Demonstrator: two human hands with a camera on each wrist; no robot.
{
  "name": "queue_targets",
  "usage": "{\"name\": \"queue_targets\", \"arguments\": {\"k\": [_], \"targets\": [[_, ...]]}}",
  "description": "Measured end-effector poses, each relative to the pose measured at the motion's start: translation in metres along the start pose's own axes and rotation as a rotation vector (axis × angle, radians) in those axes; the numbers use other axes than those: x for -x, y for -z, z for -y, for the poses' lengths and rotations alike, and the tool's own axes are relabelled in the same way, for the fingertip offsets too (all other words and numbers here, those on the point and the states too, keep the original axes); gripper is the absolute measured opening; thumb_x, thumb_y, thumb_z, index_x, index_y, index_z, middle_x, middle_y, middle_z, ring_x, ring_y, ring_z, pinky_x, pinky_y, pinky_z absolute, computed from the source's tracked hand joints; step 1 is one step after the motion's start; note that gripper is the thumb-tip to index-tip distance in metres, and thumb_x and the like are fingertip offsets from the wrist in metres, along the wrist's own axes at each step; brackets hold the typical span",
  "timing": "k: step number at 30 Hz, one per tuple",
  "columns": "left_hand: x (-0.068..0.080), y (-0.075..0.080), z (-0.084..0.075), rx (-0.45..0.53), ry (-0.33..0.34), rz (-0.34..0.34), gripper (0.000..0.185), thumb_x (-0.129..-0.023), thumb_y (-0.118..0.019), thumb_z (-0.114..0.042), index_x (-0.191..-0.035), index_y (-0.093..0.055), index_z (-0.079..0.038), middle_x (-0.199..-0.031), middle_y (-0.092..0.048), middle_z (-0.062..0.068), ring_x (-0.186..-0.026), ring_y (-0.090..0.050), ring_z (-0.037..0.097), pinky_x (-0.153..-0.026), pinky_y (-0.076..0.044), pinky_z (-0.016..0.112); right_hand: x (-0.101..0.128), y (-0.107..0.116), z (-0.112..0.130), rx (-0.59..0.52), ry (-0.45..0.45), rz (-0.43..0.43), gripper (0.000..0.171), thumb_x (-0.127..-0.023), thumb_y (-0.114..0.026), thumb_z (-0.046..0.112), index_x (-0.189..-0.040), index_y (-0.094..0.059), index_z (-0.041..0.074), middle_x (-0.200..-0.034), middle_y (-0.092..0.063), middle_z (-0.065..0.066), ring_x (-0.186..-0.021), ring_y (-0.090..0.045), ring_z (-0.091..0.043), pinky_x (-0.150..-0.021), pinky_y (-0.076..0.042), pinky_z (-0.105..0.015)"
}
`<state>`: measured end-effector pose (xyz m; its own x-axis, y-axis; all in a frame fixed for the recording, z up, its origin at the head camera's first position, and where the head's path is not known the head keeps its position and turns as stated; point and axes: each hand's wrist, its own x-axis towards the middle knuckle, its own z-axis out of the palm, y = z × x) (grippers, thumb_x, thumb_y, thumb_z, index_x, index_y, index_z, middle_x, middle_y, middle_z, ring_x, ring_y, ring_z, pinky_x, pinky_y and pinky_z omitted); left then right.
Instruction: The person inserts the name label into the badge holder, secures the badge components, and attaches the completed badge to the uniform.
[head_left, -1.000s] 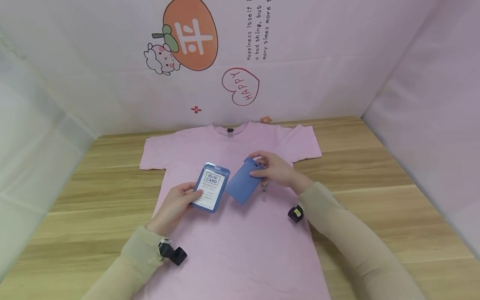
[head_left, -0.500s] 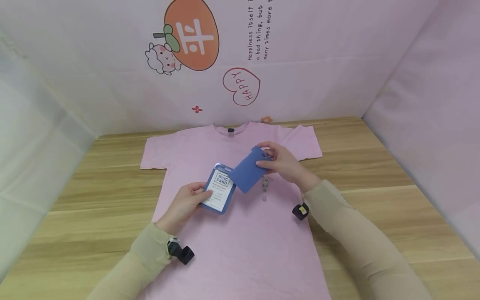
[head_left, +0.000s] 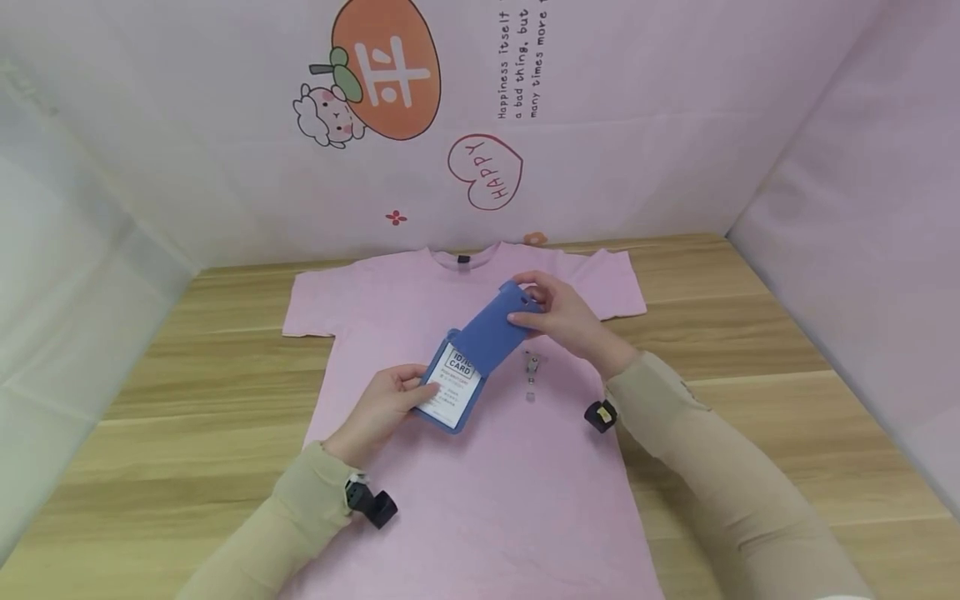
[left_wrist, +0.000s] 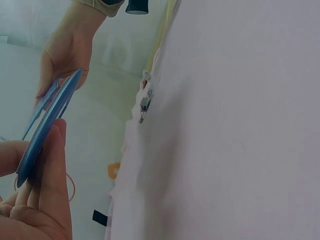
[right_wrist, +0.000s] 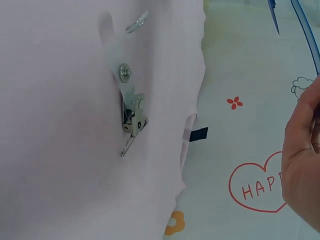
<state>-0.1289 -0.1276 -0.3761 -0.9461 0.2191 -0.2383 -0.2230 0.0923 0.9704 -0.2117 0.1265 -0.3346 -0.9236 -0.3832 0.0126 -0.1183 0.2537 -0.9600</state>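
Note:
My left hand pinches a blue-framed badge holder with a white "ID/IC CARD" insert by its left edge. From the upper right, my right hand grips the slotted end of a plain blue cover. The cover's lower end overlaps the top of the card face in the head view; whether they touch I cannot tell. Edge-on in the left wrist view, the badge holder sits between thumb and fingers. Below the right hand, a metal badge clip with a clear snap strap lies on the pink T-shirt.
The T-shirt is spread flat on a wood-grain table, its collar toward the back. A printed fabric wall rises behind the table, and pale side walls enclose both sides.
The left hand has moved right with the badge holder. The right hand has gone up and slightly right with the cover, which now overlaps the card's top. The clip has come into fuller view.

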Motion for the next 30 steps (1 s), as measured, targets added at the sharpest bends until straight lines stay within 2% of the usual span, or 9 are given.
{"name": "queue_targets", "arguments": {"k": [9,15,30], "targets": [[0.0000,-0.0013,-0.0004,-0.002,-0.006,0.013,0.035,-0.092,-0.053,-0.001,-0.122,-0.048,0.016,-0.098,-0.071,0.013,-0.074,-0.066,0.003,-0.069,-0.055,0.018,-0.0035,-0.0006,0.0030,0.068,0.013,0.020,0.051,-0.086,-0.064,-0.002,-0.132,-0.043,0.002,-0.108,-0.058,-0.022,-0.082,-0.064,-0.014,-0.071,-0.059,-0.031],[0.0012,-0.0013,0.0005,0.007,-0.001,0.016,0.036,-0.092,-0.055,-0.001,-0.122,-0.049,0.016,-0.099,-0.071,0.014,-0.074,-0.066,0.003,-0.070,-0.055,0.019,-0.0055,0.0014,0.0033,0.109,-0.011,0.015,0.052,-0.086,-0.065,0.000,-0.133,-0.044,0.003,-0.112,-0.057,-0.021,-0.085,-0.063,-0.018,-0.072,-0.059,-0.031],[0.0023,-0.0035,-0.0009,0.003,-0.015,0.046,0.036,-0.091,-0.055,0.000,-0.123,-0.049,0.017,-0.100,-0.071,0.017,-0.073,-0.067,0.004,-0.070,-0.056,0.020,-0.0058,0.0047,0.0029,0.133,-0.030,0.019,0.051,-0.087,-0.065,0.002,-0.133,-0.044,0.006,-0.115,-0.058,-0.020,-0.090,-0.064,-0.023,-0.074,-0.059,-0.034]]}}
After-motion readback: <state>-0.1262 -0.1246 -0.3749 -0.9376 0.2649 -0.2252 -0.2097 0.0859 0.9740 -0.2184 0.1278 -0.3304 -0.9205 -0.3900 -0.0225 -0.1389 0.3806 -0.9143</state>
